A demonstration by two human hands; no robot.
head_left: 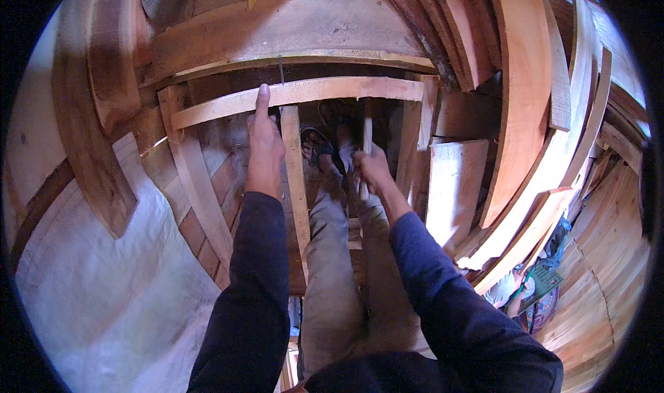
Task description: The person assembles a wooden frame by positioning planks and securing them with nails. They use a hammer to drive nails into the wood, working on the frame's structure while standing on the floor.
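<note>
In our right hand [373, 170] the fingers are closed around a pale handle [367, 132] rising beyond them, while our left hand [265, 147] lays its thumb on the wooden rail [332, 89], its other fingers bent below with a hold we cannot tell, and a nail [281, 70] stands just beyond this thumb.

Crosspiece [325, 90] and surroundings: board [290, 30] beyond it; batten [296, 179] on its near side; sheet [104, 275] to its near left; planks [526, 103] to its right.
</note>
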